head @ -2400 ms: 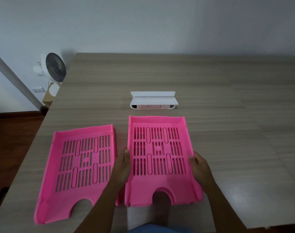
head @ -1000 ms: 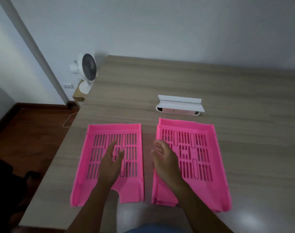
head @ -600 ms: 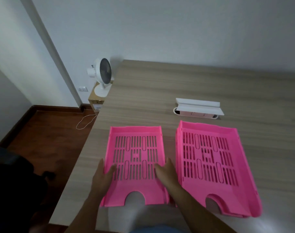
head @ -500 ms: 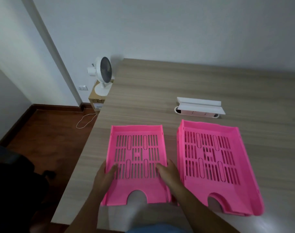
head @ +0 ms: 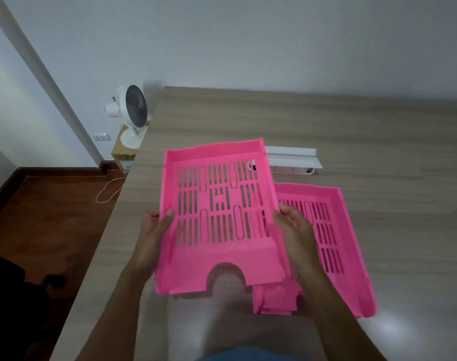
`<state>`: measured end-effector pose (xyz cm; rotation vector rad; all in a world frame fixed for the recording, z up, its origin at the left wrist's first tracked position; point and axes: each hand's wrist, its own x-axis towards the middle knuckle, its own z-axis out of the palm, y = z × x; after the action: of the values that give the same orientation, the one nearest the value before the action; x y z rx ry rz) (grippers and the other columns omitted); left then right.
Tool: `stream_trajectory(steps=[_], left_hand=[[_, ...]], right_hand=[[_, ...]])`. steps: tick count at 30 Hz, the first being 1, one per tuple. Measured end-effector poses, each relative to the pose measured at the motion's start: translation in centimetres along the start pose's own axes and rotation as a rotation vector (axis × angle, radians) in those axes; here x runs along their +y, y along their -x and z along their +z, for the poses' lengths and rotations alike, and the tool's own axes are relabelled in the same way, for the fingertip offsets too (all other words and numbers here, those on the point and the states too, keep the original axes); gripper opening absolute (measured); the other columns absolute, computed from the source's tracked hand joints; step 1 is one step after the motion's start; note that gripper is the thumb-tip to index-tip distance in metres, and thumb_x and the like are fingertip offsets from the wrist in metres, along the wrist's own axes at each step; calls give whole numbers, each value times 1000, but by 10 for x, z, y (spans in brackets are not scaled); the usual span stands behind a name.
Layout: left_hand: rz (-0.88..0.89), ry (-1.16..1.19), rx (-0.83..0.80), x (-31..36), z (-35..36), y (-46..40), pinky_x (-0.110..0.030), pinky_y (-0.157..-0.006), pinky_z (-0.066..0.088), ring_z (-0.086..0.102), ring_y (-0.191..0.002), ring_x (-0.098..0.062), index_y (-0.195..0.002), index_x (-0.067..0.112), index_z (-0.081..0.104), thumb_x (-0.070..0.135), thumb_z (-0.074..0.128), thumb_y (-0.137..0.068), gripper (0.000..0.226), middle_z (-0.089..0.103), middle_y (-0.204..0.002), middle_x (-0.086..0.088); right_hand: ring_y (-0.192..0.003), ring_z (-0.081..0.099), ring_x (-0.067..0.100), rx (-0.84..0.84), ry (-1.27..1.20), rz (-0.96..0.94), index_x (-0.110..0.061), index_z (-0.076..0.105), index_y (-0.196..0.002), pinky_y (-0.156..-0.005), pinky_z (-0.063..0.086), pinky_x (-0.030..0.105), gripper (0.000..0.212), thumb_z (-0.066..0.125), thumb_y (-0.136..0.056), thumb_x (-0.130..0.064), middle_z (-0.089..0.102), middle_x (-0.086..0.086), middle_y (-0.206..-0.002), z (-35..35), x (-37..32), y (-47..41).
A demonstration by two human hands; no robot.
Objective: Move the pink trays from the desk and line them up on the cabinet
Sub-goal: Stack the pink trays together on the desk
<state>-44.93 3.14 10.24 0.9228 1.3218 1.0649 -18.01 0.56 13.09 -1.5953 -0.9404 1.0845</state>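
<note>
A slotted pink tray (head: 219,212) is held lifted above the wooden desk (head: 378,131), tilted with its far end higher. My left hand (head: 154,230) grips its left wall, thumb inside. My right hand (head: 292,225) grips its right wall. A stack of more pink trays (head: 331,246) lies flat on the desk to the right, partly hidden behind the raised tray and my right arm. No cabinet is in view.
A white power strip box (head: 292,160) lies on the desk behind the trays. Left of the desk, a white fan (head: 129,113) stands on a cardboard box (head: 124,155), with a white cable on the red-brown floor (head: 52,225). A dark object sits at lower left.
Both hands have closed on the left tray's sides and raised it off the desk toward me. The stack on the right has stayed in place.
</note>
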Motion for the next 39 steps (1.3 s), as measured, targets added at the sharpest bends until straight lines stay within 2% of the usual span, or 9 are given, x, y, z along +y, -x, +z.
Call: stream_trajectory(steps=[5, 7, 10, 16, 19, 22, 29, 35, 39], left_hand=[[33, -62, -39, -11, 93, 0, -44, -83, 63, 73, -94, -23, -100, 10, 40, 17, 55, -99, 16, 59, -107, -7], [36, -128, -83, -17, 131, 3, -43, -87, 62, 73, -90, -14, -99, 15, 42, 19, 58, -99, 16, 62, -105, -5], [66, -234, -105, -29, 178, 12, -16, -65, 60, 72, -72, 8, -101, 13, 42, 18, 57, -101, 15, 62, -97, 0], [35, -313, -31, -48, 214, 22, -12, -54, 57, 71, -62, 8, -100, 6, 44, 14, 56, -101, 14, 63, -90, -1], [27, -346, 0, -53, 220, 23, -10, -51, 55, 72, -62, 5, -105, 2, 44, 13, 56, -101, 17, 62, -89, -1], [55, -348, 52, -55, 220, 21, -16, -53, 58, 72, -77, -11, -101, 7, 47, 15, 58, -100, 13, 64, -94, -4], [31, -337, 86, -65, 206, 19, -55, -84, 60, 71, -91, -31, -93, 23, 45, 20, 60, -97, 16, 64, -104, -13], [17, -317, 60, -67, 206, 19, -51, -82, 61, 74, -91, -29, -96, 23, 44, 20, 59, -98, 16, 67, -105, -10], [29, -415, 75, -66, 206, 16, -37, -75, 60, 70, -84, -12, -103, 17, 46, 20, 59, -99, 14, 67, -102, -2]], right_hand=[[-98, 71, 38, 125, -89, 82, -20, 64, -85, -90, 56, 58, 12, 62, -95, -15, 75, 10, -99, -97, 14, -21], [-82, 73, 31, 176, -92, 113, -16, 63, -84, -77, 60, 50, 12, 62, -95, -11, 75, 5, -83, -135, 21, -24], [-57, 69, 20, 206, -134, 130, -10, 61, -86, -59, 56, 35, 11, 60, -96, -10, 73, -1, -64, -181, 36, -25], [-52, 68, 12, 177, -181, 166, -5, 55, -88, -52, 55, 31, 11, 53, -99, -2, 71, 1, -65, -211, 68, -29], [-62, 68, 23, 175, -196, 184, -5, 57, -89, -65, 57, 40, 11, 54, -98, 0, 71, 14, -82, -212, 79, -33], [-72, 67, 29, 145, -216, 176, -3, 56, -91, -75, 56, 51, 8, 54, -99, -3, 69, 16, -86, -212, 79, -39], [-69, 73, 21, 124, -158, 180, -4, 60, -98, -70, 61, 46, 5, 57, -98, -8, 75, 12, -90, -204, 88, -43], [-66, 74, 19, 123, -140, 168, -3, 60, -99, -66, 62, 42, 5, 58, -97, -7, 75, 9, -86, -207, 90, -46], [-63, 69, 19, 144, -127, 188, -1, 63, -96, -60, 58, 34, 7, 58, -97, -6, 72, 7, -80, -210, 93, -52]])
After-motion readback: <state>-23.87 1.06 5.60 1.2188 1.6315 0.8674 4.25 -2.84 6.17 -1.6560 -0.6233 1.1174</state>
